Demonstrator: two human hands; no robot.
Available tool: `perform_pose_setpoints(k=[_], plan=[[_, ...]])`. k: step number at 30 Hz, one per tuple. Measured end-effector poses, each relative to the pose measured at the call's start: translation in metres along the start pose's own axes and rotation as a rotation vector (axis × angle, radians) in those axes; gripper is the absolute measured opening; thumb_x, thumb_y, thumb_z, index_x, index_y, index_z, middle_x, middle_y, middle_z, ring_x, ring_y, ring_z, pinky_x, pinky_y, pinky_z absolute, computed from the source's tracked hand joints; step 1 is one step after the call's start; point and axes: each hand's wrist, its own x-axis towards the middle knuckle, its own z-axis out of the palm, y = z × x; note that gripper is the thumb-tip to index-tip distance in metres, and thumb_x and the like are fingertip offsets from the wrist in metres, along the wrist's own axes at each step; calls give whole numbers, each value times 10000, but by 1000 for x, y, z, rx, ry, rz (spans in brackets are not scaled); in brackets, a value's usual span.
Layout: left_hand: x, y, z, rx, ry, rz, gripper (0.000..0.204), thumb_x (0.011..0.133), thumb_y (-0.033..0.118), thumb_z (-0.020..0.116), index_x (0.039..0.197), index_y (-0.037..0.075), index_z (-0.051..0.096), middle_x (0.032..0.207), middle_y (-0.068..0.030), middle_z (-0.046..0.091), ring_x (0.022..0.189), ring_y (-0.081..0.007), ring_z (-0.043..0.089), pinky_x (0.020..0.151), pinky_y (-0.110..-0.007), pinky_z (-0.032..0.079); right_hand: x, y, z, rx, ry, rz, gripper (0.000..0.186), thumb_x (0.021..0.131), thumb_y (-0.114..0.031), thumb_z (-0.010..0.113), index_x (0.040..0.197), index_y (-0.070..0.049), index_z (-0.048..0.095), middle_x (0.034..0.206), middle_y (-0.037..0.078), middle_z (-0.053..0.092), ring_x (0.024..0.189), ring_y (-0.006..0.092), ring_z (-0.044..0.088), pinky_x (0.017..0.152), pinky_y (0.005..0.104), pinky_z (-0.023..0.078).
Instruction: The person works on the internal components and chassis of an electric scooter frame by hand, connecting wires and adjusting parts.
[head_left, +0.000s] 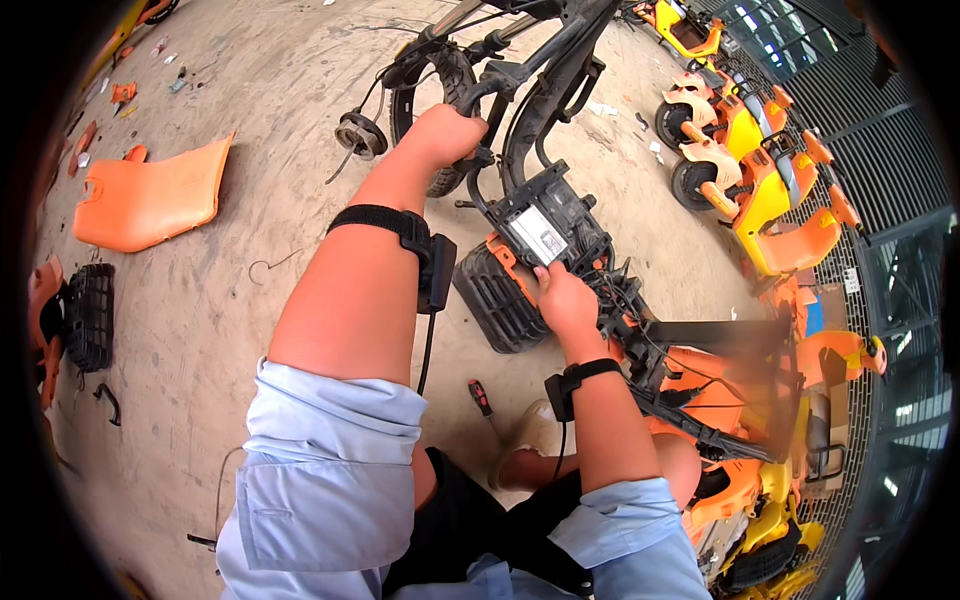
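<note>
The concrete floor [300, 110] fills most of the frame, with orange-and-yellow scooters [765, 215] lined up along the right. The stripped black scooter frame [545, 95] runs from top centre toward lower right. An orange panel [155, 205] lies at the left, and a ribbed black cover [500, 300] sits just right of centre. The left hand [445, 135], upper centre, is curled against the frame near the front tyre [457, 75]; its fingertips are hidden, so I cannot tell how tightly they close. The right hand [570, 308], centre right, lays its thumb on the edge of the box with a pale label [538, 235]; its other fingers are out of sight, so their grip cannot be told. Working well here probably means bracing the frame with the left hand, pressing evenly with the right, and keeping fingers off the wires [622, 292]. A red-and-black screwdriver [480, 397] lies on the floor, lower centre.
</note>
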Motion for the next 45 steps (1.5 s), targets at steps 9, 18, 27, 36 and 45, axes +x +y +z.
perform_pose_setpoints(k=[9, 18, 27, 36, 45], plan=[[6, 1, -14, -2, -43, 62, 390, 830, 343, 636, 621, 17, 676, 629, -79, 674, 632, -186, 629, 684, -336, 500, -13, -65, -7, 178, -73, 341, 420, 1092, -346, 356, 1124, 12, 573, 988, 241, 739, 947, 412, 721, 790, 518, 571], [-6, 1, -16, -9, -101, 15, 313, 746, 295, 610, 587, 34, 679, 654, -128, 681, 603, -268, 629, 627, -386, 511, -19, -32, -28, -92, 67, -69, 348, 1050, -368, 466, 940, -50, 554, 807, 215, 708, 749, 424, 691, 662, 545, 528], [0, 5, -13, -8, -114, 4, 358, 767, 338, 645, 585, 30, 648, 601, -60, 637, 577, -196, 569, 592, -342, 463, 27, 14, -21, -150, 102, -365, 285, 978, -313, 613, 849, -59, 589, 720, 152, 674, 683, 373, 668, 608, 496, 518], [-1, 3, -11, -24, -106, 6, 344, 812, 344, 640, 624, 57, 650, 609, -30, 636, 584, -154, 565, 564, -330, 445, 36, 30, -12, 39, 99, -452, 243, 953, -248, 648, 842, -47, 570, 732, 187, 641, 721, 428, 630, 667, 528, 500], [1, 2, -9, 5, -82, -16, 347, 795, 333, 631, 621, 34, 658, 625, -52, 652, 604, -167, 570, 636, -325, 465, 1, 4, 4, 31, 67, -84, 306, 1041, -329, 495, 979, -44, 586, 827, 219, 702, 800, 439, 677, 693, 539, 524]])
